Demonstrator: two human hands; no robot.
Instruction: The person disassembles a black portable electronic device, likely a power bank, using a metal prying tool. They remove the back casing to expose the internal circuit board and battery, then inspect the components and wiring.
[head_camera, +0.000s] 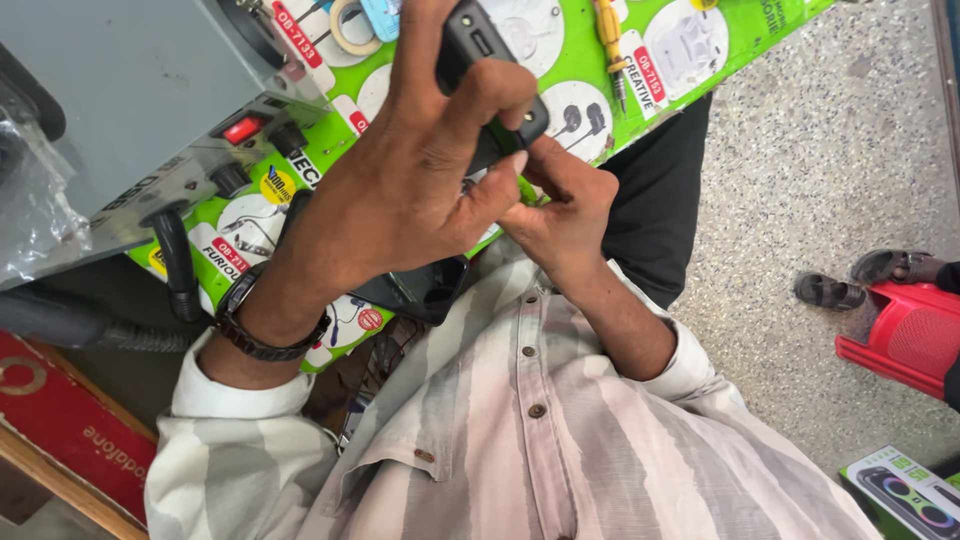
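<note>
My left hand (400, 190) is wrapped around a small black phone (490, 75), fingers curled over its back and the thumb pressed along its lower edge, so the grip is clamped tight on it. The phone sits tilted up above the green printed mat (700, 60) that covers the bench, held in the air in front of my chest rather than lying on anything. My right hand (560, 205) comes in from below, its fingertips bunched together against the bottom end of the phone, just under my left thumb; they are pinched close on something there, but my left hand hides the spot and I cannot tell whether they hold a part or only press the casing. A dark wristwatch (262, 325) sits on my left wrist above the cuff of my striped shirt (530, 440). Under my left forearm another dark phone (420, 290) lies flat on the mat. To the upper left stands a grey machine (120, 90) with a red switch (242, 128) and a black hose (175, 265) hanging off its front. A yellow screwdriver (610, 35) rests on the mat beyond the phone. Off to the right, on the speckled floor (800, 180), there is a red plastic stool (900, 335)
</note>
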